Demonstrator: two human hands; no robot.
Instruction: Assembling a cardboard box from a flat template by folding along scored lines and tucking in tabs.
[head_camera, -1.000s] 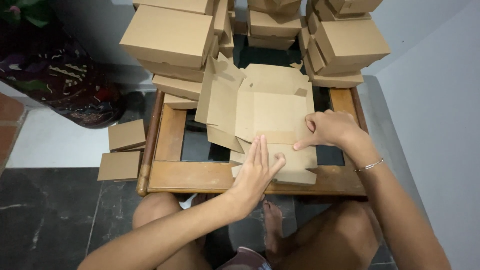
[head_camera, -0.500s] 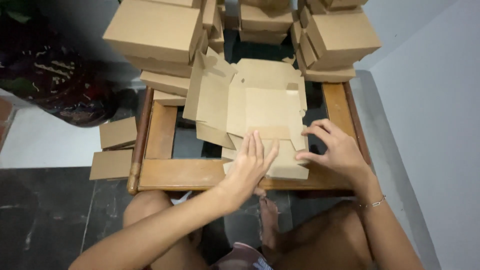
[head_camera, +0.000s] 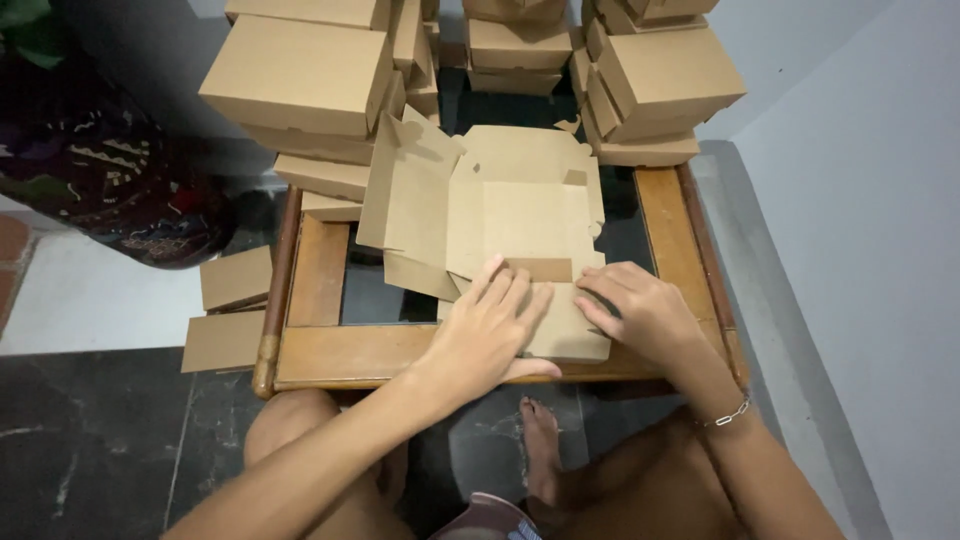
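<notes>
The right hand (head_camera: 640, 312) has slid in beside the left hand (head_camera: 490, 325). Both now press, fingers flat and open, on the near flap of the cardboard sheet (head_camera: 500, 210), gripping nothing.

Head view, steeply down, close

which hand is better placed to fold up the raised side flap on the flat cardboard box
Left, probably. The left hand lies flat on the near panel of the unfolded brown cardboard box blank, on the same side as the raised side flap. The right hand rests on the opposite near edge, farther from it.
</notes>
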